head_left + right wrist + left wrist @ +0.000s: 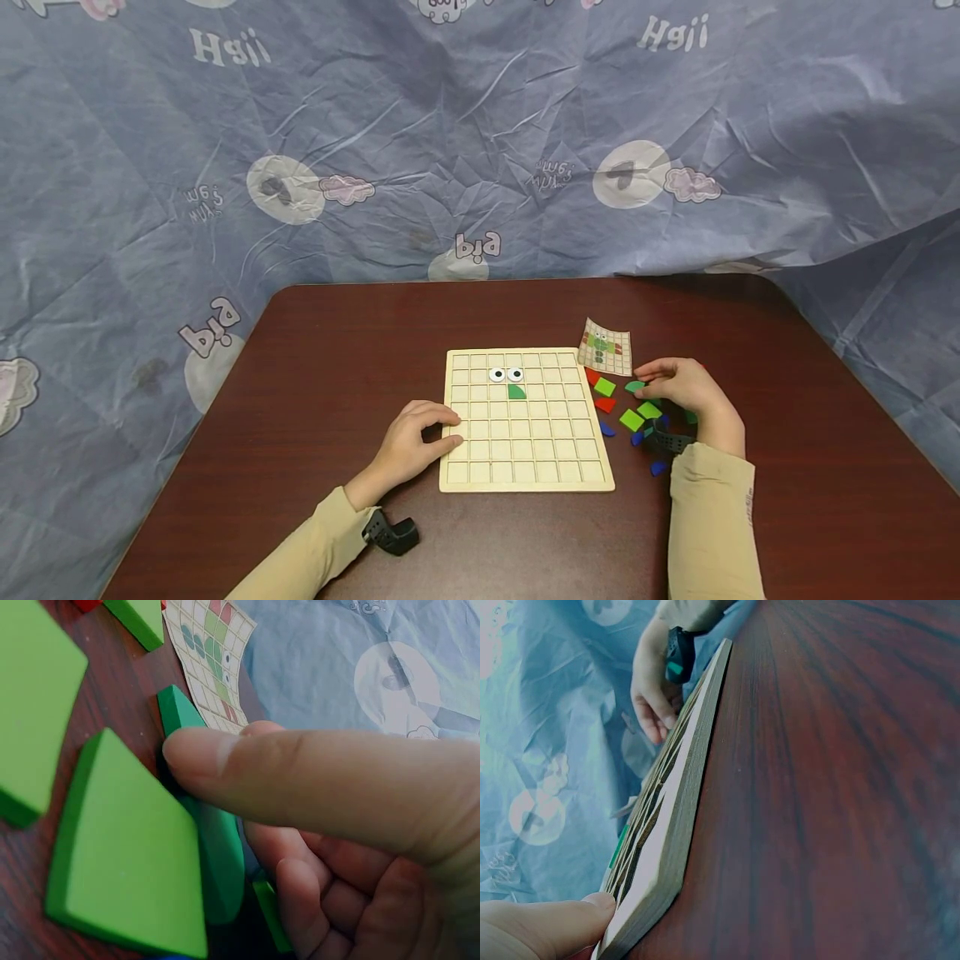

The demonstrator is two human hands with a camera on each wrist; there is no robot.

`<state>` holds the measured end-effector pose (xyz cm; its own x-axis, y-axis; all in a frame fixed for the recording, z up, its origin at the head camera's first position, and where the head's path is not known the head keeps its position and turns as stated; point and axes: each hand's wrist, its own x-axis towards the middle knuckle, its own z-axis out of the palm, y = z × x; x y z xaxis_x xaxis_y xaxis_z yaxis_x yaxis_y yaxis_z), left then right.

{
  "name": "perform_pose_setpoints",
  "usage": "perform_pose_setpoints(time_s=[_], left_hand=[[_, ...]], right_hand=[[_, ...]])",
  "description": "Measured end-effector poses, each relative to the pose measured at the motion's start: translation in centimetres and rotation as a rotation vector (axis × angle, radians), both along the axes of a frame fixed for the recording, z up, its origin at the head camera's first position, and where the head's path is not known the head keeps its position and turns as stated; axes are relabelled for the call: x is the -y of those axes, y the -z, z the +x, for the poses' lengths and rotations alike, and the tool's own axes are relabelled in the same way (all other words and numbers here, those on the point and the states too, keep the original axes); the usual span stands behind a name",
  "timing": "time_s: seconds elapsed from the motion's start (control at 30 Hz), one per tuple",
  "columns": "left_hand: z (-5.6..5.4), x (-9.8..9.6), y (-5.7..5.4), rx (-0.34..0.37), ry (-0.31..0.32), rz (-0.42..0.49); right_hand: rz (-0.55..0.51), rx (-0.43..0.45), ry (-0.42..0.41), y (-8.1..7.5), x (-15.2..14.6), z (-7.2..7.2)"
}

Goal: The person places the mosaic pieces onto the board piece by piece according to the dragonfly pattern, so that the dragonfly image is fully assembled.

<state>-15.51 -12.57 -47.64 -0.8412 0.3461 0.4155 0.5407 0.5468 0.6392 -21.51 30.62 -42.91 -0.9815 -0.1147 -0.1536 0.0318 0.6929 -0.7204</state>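
Note:
A pale wooden grid board (532, 451) lies on the table; two googly-eye discs (506, 375) and a green quarter-round piece (517, 392) sit on it. My left hand (414, 440) rests on the board's left edge, thumb and fingertips apart; in the left wrist view the thumb (562, 924) touches the edge. My right hand (693, 393) is among loose pieces right of the board. Its thumb (225, 769) lies over a dark green piece (223, 862), partly hiding it. The index finger stands apart from the thumb in the head view. Light green pieces (131, 847) lie close by.
A small pattern card (606, 350) with a coloured grid picture touches the board's upper right corner. Red pieces (605, 405) and blue pieces (657, 468) lie scattered near the right hand. A printed cloth (450, 142) hangs behind the brown table (360, 333).

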Motion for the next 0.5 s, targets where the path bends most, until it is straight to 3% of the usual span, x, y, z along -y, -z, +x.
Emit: perform_pose_setpoints(time_s=[0.5], left_hand=[[0.12, -0.10, 0.17, -0.039, -0.013, -0.010]], right_hand=[[-0.016, 0.003, -0.012, -0.45, 0.69, -0.10]])
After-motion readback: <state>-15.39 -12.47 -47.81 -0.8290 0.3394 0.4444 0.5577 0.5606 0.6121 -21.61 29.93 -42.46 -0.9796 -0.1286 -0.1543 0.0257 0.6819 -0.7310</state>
